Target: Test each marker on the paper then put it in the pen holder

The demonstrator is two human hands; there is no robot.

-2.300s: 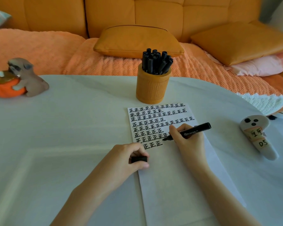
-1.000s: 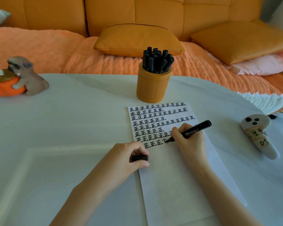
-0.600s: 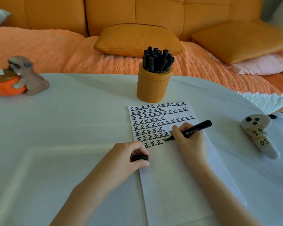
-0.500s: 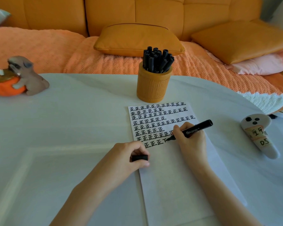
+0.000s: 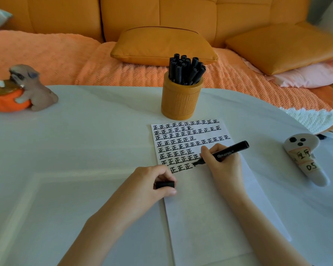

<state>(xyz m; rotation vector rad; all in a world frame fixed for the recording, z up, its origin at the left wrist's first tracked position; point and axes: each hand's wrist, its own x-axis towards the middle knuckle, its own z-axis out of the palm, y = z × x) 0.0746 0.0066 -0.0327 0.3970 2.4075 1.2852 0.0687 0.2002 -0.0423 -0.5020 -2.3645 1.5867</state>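
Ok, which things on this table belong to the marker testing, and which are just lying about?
In the job:
marker in the right hand, tip on the paper
cap in the left hand
pen holder with other markers

Lying about:
dog figurine and orange bowl
white labelled gadget
sofa cushions

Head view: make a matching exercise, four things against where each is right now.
Things:
1 marker
2 cap
3 pen holder
4 dog figurine

Places:
A far left of the table
B pinched in the left hand
C held in the right hand, tip on the paper
D upright just beyond the paper's far edge

Pairs: 1-C, 2-B, 3-D, 4-A
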